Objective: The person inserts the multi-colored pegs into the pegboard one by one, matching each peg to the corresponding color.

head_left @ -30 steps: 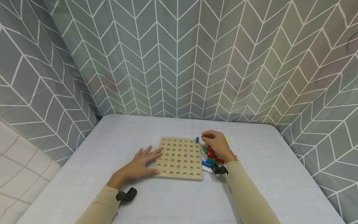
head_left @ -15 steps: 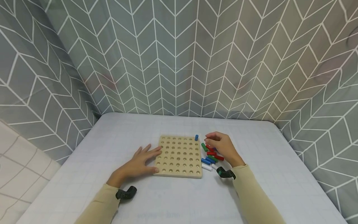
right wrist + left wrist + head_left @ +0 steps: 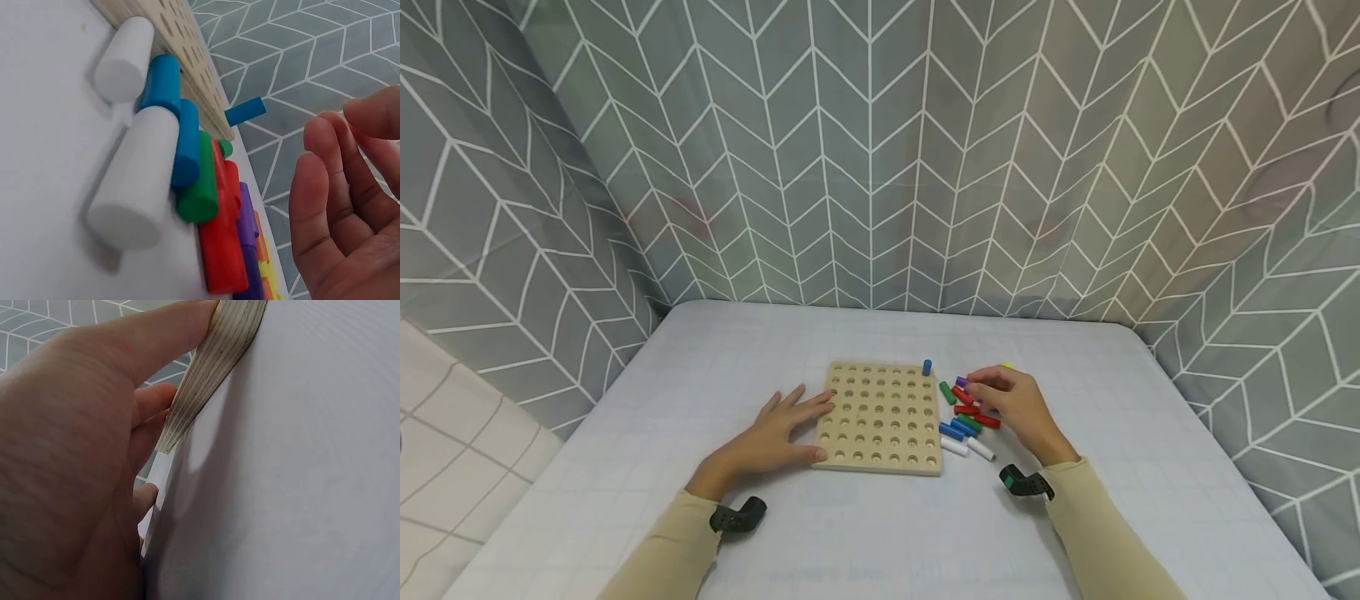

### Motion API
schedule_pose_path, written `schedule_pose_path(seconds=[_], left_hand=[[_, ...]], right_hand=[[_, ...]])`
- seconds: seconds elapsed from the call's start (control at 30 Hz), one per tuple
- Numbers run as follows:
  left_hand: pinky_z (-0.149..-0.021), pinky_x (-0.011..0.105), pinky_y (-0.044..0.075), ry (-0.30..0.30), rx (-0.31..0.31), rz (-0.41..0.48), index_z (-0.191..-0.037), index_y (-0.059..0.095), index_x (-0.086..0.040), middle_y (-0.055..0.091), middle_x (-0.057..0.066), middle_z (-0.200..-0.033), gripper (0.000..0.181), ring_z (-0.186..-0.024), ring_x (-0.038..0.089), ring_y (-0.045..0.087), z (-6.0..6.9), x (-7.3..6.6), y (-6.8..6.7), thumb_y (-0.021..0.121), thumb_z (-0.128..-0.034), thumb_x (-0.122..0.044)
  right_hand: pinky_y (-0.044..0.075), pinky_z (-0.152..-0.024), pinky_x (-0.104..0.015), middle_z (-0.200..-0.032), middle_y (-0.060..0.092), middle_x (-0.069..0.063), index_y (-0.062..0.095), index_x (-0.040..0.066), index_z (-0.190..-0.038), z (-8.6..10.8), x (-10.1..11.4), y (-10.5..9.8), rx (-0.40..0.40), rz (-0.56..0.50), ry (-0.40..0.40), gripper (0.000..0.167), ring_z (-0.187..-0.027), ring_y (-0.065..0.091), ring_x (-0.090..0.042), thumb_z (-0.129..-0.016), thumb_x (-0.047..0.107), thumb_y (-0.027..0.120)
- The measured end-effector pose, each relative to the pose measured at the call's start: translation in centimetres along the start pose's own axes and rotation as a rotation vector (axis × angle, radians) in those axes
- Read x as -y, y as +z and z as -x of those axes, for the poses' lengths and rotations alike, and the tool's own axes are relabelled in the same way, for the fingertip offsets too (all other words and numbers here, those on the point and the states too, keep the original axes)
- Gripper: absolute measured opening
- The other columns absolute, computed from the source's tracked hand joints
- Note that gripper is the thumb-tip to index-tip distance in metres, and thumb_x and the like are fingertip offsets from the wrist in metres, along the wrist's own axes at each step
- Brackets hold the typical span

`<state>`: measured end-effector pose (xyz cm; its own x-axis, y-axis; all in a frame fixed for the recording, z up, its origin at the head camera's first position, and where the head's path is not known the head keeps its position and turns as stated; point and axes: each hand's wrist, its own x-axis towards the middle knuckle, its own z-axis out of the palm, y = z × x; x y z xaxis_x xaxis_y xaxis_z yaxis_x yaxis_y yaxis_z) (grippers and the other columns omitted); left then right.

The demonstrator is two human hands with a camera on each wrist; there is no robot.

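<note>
Pegboard point(image 3: 877, 417) lying flat on the table point(image 3: 737, 350); the left hand point(image 3: 773, 437) rests spread against its nine o'clock edge, clasping nothing; the right hand point(image 3: 1018, 404), loosely curled with nothing visible in its grasp, hovers off three o'clock near the purple peg point(image 3: 962, 381); loose pegs point(image 3: 966, 410) crowd there, so a brushing finger could set neighbours rolling; a sideways knock might unseat the blue peg point(image 3: 927, 367) standing at the half-past-one corner.

The board point(image 3: 870, 417) lies on the table point(image 3: 820, 546), low centre in the frame, one peg point(image 3: 927, 368) standing in its upper right corner. The left hand point(image 3: 775, 437) rests at its left edge. Loose pegs point(image 3: 966, 409) lie right of it, the right hand point(image 3: 1013, 404) over their upper right. Behind the table hangs a curtain point(image 3: 880, 167).
</note>
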<state>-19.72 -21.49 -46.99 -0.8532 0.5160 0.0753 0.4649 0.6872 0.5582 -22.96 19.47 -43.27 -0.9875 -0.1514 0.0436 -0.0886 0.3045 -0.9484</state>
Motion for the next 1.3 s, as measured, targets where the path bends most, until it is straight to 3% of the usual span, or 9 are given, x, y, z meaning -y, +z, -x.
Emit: schedule_pose_path(seconds=[0.3,0.5,0.8,1.0,1.3], left_hand=[[-0.119,0.060,-0.004,-0.009,0.012,-0.015,-0.153,0.045,-0.020,0.029,-0.007,-0.163,0.080,-0.152,0.036,0.008,-0.1,0.1,-0.1,0.069,-0.0866,-0.058],[-0.119,0.061,-0.004,0.002,0.008,-0.018,-0.152,0.046,-0.019,0.030,-0.005,-0.163,0.080,-0.152,0.038,0.009,-0.2,0.0,-0.1,0.068,-0.0870,-0.059],[-0.119,0.060,-0.004,-0.002,0.011,-0.014,-0.152,0.046,-0.018,0.031,-0.004,-0.162,0.079,-0.152,0.038,0.009,-0.2,-0.4,-0.3,0.069,-0.0866,-0.057],[-0.119,0.060,-0.004,0.009,0.010,-0.023,-0.152,0.046,-0.018,0.031,-0.005,-0.162,0.079,-0.152,0.039,0.009,-0.1,-0.3,-0.3,0.069,-0.0867,-0.057],[-0.118,0.062,-0.004,0.017,0.001,-0.012,-0.152,0.046,-0.017,0.030,-0.003,-0.162,0.079,-0.151,0.040,0.009,0.1,-0.2,-0.1,0.069,-0.0872,-0.056]], right_hand=[[0.056,-0.082,-0.026,-0.127,0.063,-0.017,0.066,-0.002,-0.120,1.1,-0.5,-0.1,0.009,-0.005,0.022,0.034,-0.101,0.060,-0.025,-0.096,0.021,0.071],[0.056,-0.076,-0.026,-0.111,0.066,-0.015,0.067,0.000,-0.119,1.7,-0.8,-0.3,-0.003,0.012,0.050,0.035,-0.092,0.061,-0.027,-0.095,0.024,0.072],[0.055,-0.071,-0.025,-0.103,0.069,-0.011,0.069,0.001,-0.115,2.7,-1.3,-0.5,0.009,0.070,0.040,0.030,-0.086,0.061,-0.024,-0.095,0.021,0.072],[0.055,-0.066,-0.027,-0.098,0.069,-0.011,0.069,0.001,-0.115,3.5,-2.0,-0.9,0.038,0.104,0.038,0.027,-0.081,0.062,-0.026,-0.094,0.018,0.072],[0.054,-0.063,-0.029,-0.095,0.069,-0.011,0.069,0.005,-0.116,4.5,-2.1,-1.4,0.098,0.133,0.064,0.030,-0.078,0.062,-0.027,-0.093,0.024,0.074]])
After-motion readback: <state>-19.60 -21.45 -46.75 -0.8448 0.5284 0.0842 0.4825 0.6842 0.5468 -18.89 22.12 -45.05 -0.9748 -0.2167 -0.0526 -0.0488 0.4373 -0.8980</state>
